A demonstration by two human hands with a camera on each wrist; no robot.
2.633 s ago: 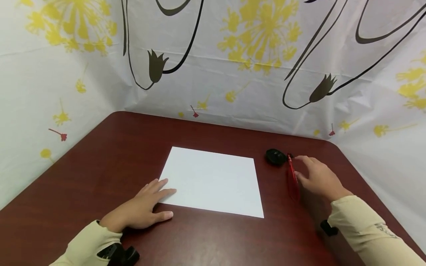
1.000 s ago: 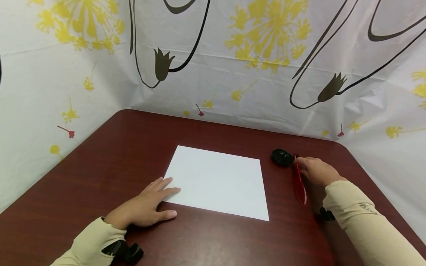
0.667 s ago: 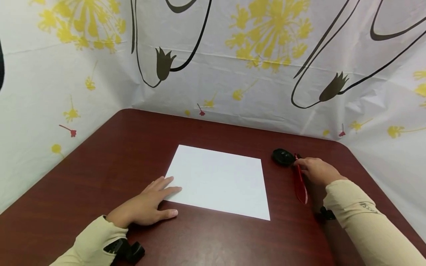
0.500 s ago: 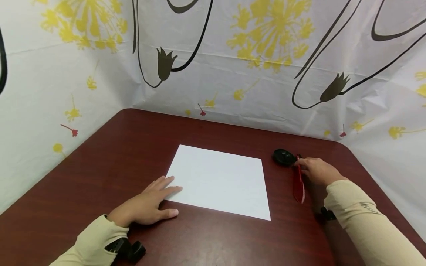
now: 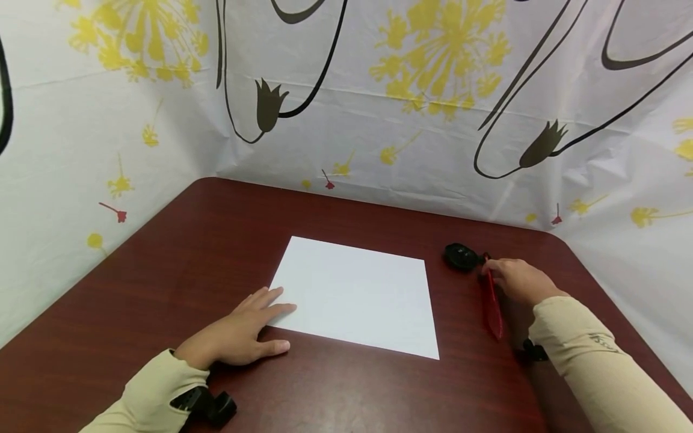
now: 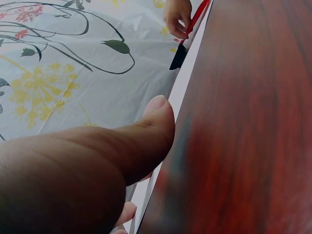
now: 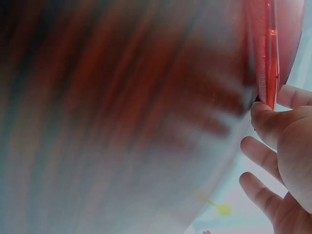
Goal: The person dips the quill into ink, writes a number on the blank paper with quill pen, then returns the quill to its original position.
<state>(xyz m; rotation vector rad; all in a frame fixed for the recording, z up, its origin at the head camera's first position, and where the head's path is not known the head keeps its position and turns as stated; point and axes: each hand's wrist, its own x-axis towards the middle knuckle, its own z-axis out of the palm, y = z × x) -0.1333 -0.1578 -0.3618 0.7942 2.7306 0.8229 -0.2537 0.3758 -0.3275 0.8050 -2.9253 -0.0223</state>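
In the head view my right hand (image 5: 522, 281) pinches one end of a thin, see-through red plastic piece (image 5: 493, 310) standing roughly on edge. The right wrist view shows the thumb and a finger on this red piece (image 7: 269, 53), which has a straight ridged edge and a curved side; its exact kind is unclear. A black rounded object (image 5: 460, 257) lies just left of those fingertips; I cannot tell whether it is joined to the red piece. Fingers spread, my left hand (image 5: 238, 337) rests on the left edge of a white paper sheet (image 5: 357, 294).
The dark red-brown table (image 5: 346, 391) has rounded far corners. A white sheet with printed flowers (image 5: 325, 78) hangs around its back and sides. Each wrist carries a black camera mount, the left one (image 5: 208, 408) sitting near the table's surface.
From open fingers beside the red piece, my right hand has closed in and pinched it. The piece's near end has swung slightly right. My left hand stays on the paper.
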